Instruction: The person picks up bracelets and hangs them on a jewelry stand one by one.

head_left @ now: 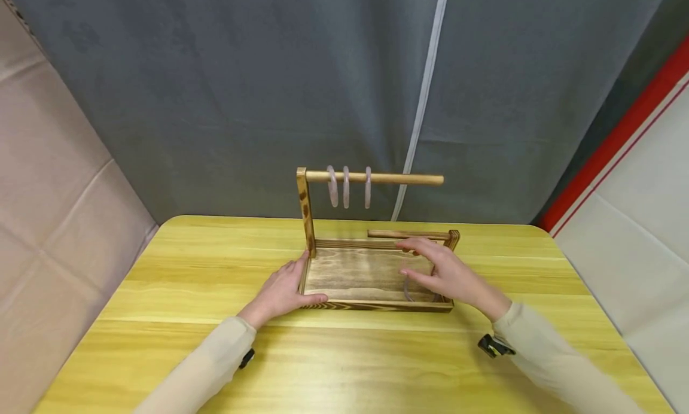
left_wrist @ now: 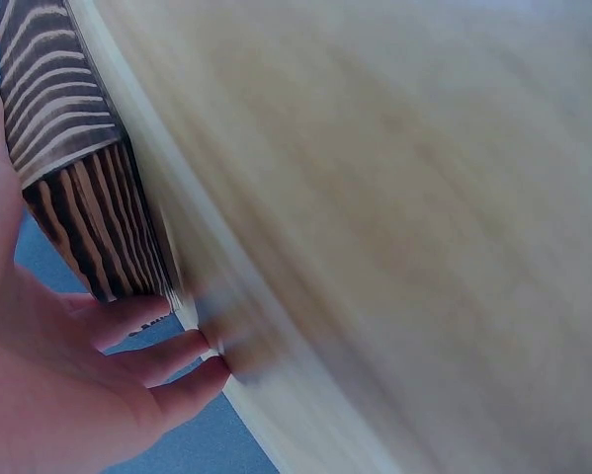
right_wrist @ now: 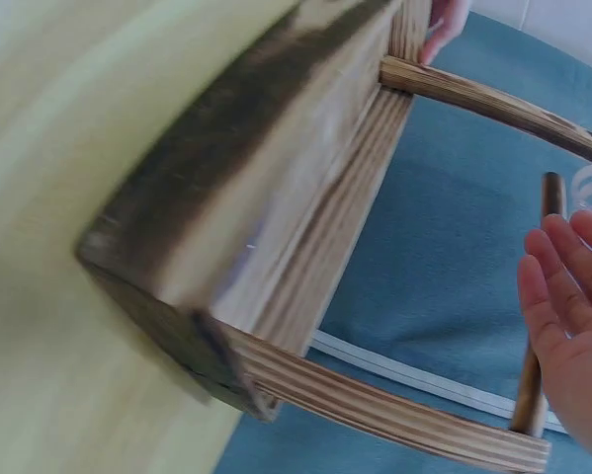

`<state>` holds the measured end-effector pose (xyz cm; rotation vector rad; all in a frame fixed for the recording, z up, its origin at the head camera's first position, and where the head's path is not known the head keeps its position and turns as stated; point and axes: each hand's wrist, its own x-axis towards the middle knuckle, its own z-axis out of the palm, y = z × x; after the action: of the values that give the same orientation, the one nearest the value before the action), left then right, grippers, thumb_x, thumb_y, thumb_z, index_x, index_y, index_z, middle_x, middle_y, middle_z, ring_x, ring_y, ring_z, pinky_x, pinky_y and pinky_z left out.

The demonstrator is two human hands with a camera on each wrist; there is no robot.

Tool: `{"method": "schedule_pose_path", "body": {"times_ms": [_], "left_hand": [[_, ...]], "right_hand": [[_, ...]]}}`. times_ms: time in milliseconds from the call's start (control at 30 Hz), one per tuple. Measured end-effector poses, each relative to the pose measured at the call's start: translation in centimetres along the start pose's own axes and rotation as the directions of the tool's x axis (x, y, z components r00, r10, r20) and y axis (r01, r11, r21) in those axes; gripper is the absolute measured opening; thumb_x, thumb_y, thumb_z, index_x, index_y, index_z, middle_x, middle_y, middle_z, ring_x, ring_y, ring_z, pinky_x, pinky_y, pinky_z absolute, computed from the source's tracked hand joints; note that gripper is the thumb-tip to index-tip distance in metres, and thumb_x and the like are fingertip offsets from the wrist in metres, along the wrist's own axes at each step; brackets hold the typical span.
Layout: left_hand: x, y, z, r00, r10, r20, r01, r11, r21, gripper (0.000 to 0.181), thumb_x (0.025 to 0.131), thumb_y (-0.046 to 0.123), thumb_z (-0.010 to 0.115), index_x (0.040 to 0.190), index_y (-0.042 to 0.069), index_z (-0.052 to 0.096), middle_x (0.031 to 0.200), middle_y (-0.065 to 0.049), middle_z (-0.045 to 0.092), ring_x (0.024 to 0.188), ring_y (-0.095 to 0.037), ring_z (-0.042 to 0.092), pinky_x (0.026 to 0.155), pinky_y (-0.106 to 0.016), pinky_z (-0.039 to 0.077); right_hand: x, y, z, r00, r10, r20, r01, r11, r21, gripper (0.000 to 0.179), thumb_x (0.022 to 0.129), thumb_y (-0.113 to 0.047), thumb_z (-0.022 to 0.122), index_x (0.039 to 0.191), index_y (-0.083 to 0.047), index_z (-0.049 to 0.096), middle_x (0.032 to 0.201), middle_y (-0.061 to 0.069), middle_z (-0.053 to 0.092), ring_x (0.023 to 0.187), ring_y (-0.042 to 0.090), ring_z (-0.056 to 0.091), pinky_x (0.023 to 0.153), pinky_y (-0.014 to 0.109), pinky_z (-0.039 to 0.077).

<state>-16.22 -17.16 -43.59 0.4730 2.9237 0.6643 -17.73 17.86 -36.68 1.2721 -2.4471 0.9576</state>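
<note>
A wooden bangle stand with a tray base [head_left: 355,276] stands on the table. Three pale lilac bangles [head_left: 346,188] hang from its tall upper rod [head_left: 409,179]. Another bangle [head_left: 406,289] lies in the tray's right part, partly covered by my right hand [head_left: 444,273]. That hand is over the tray's right end, thumb and fingers spread apart, holding nothing; in the right wrist view its fingers [right_wrist: 569,286] are extended. My left hand [head_left: 282,291] rests against the tray's left end, thumb across the front rim. In the left wrist view, fingertips [left_wrist: 211,370] touch down beside the striped wooden corner [left_wrist: 88,197].
A shorter, lower rod [head_left: 406,234] runs leftward from the post [head_left: 453,239] at the tray's back right. The yellow wooden table [head_left: 344,366] stretches around the stand. A grey curtain [head_left: 242,103] hangs behind it, with pale panels at both sides.
</note>
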Motion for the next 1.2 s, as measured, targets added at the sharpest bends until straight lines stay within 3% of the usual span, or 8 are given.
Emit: {"method": "schedule_pose_path", "body": {"times_ms": [233,567,800,1200], "left_hand": [[0.0,0.1,0.0,1.0,-0.009,0.009,0.009,1.0,-0.007,0.116,0.076,0.07,0.065,0.155,0.004,0.012,0.149,-0.025,0.033,0.134,-0.044,0.032,0.107,-0.058,0.03],[0.0,0.1,-0.1,1.0,-0.01,0.008,0.01,1.0,-0.002,0.115,0.076,0.069,0.066,0.155,0.004,0.012,0.149,-0.027,0.033,0.134,-0.044,0.032,0.107,-0.059,0.029],[-0.1,0.0,0.0,1.0,-0.011,0.015,0.011,1.0,-0.002,0.115,0.076,0.071,0.064,0.155,0.005,0.011,0.149,-0.026,0.032,0.135,-0.044,0.032,0.108,-0.058,0.029],[-0.2,0.0,-0.1,1.0,-0.015,0.018,0.015,1.0,-0.005,0.116,0.076,0.073,0.062,0.155,0.006,0.01,0.149,-0.026,0.032,0.135,-0.044,0.032,0.108,-0.058,0.029]], "right_hand": [[-1.5,0.3,0.9,0.996,0.076,0.055,-0.077,0.997,0.012,0.048,0.088,-0.015,0.072,0.131,-0.002,0.056,0.128,0.011,0.059,0.108,0.025,0.06,0.084,0.043,0.054],[-4.2,1.3,2.9,0.968,0.153,0.198,-0.156,0.988,-0.003,0.049,0.094,-0.028,0.066,0.133,-0.001,0.054,0.126,0.009,0.06,0.109,0.025,0.06,0.088,0.044,0.052],[-5.1,1.5,3.8,0.96,0.189,0.205,-0.183,0.982,-0.048,0.052,0.094,-0.036,0.064,0.13,0.001,0.057,0.124,0.01,0.062,0.111,0.024,0.059,0.093,0.045,0.05],[-5.0,1.3,5.1,0.955,0.182,0.232,-0.17,0.983,-0.071,0.047,0.092,-0.03,0.067,0.128,-0.001,0.059,0.125,0.01,0.06,0.117,0.029,0.053,0.097,0.05,0.044]]}}
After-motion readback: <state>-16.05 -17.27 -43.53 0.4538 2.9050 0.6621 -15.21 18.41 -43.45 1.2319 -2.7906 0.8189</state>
